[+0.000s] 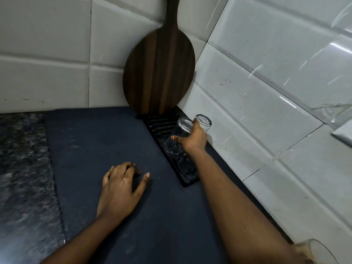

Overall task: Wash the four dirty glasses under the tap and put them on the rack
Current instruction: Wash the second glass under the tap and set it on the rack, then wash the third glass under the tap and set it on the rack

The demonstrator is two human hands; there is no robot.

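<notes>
Two clear glasses stand upside down on the black slatted rack (pixel 162 124) by the tiled wall. My right hand (pixel 193 139) wraps around both, with the nearer glass (pixel 176 136) tilted left and the farther glass (pixel 203 121) behind my fingers. My left hand (pixel 122 189) rests flat on the dark mat (pixel 95 141), fingers spread, holding nothing. A third glass (pixel 322 253) shows only its rim at the bottom right corner, beside my right forearm.
A round dark wooden cutting board (pixel 159 73) leans upright in the tiled corner just behind the rack. Speckled grey counter (pixel 22 168) lies left of the mat. White wall tiles run close along the rack's right side.
</notes>
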